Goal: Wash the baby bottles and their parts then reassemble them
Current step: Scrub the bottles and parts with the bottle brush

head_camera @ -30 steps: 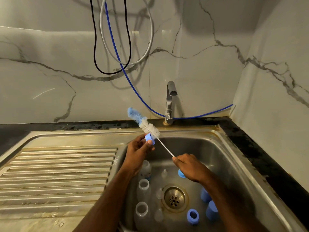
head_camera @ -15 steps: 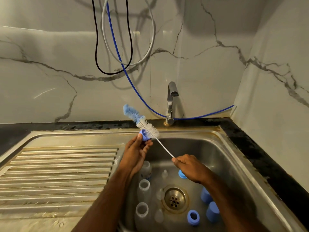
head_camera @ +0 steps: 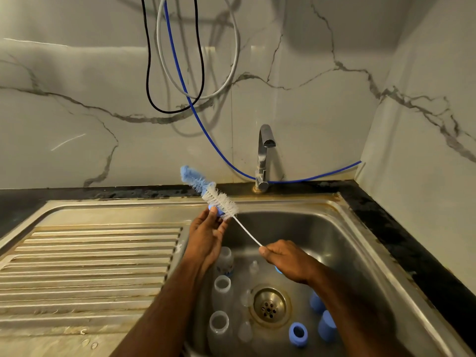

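My left hand pinches a small blue bottle ring above the sink's left rim. My right hand grips the wire handle of a bottle brush, whose white and blue bristles press against that ring. Three clear bottles lie along the left of the steel sink basin. Clear teats lie beside them. A blue ring and blue caps rest at the basin's right front.
A chrome tap stands behind the basin, with no water running. A ribbed drainboard stretches to the left. The drain strainer sits mid-basin. Black, grey and blue hoses hang on the marble wall. Black countertop borders the sink.
The brush has slid up and to the left across the blue ring. My left hand has turned the ring and shifted slightly left with it.
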